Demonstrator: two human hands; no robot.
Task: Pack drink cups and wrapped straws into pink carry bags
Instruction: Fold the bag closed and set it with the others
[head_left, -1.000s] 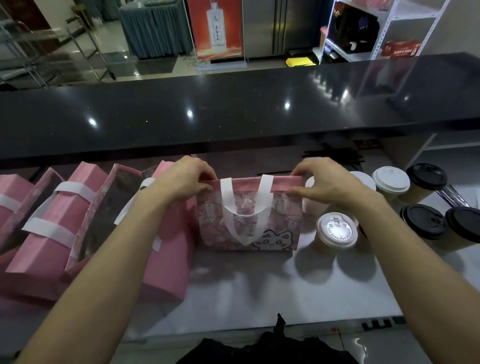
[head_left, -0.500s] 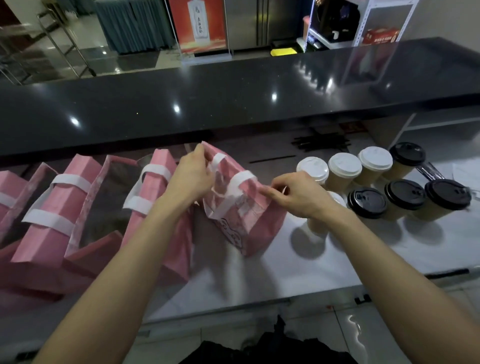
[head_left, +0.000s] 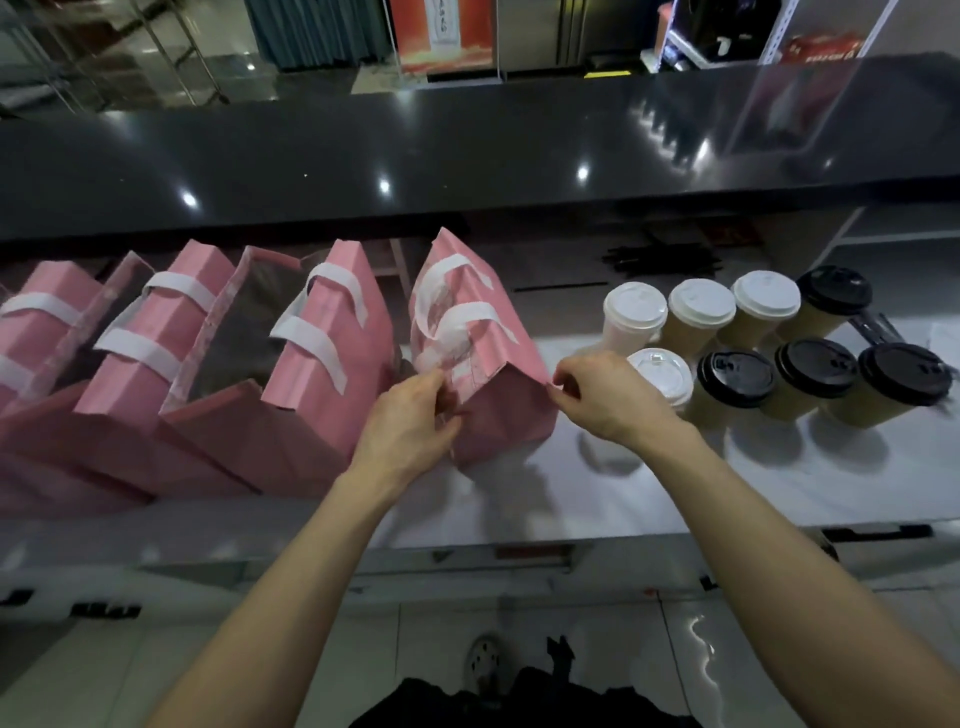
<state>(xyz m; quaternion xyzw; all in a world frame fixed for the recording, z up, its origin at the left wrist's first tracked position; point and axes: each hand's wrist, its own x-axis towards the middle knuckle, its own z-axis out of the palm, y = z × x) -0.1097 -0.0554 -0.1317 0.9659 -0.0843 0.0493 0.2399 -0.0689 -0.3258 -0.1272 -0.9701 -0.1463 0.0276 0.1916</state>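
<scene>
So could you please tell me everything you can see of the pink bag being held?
The pink carry bag with white strap handles looks like soft fabric, folded flat, and leans tilted on the pale counter, rightmost in a row of pink bags, left of the cups. The left hand grips its near edge; the right hand pinches its near right corner.

Pink carry bag (head_left: 483, 364), white handles, tilted on counter; lidded drink cups (head_left: 748, 353) just right; black straws (head_left: 660, 258) behind.
</scene>
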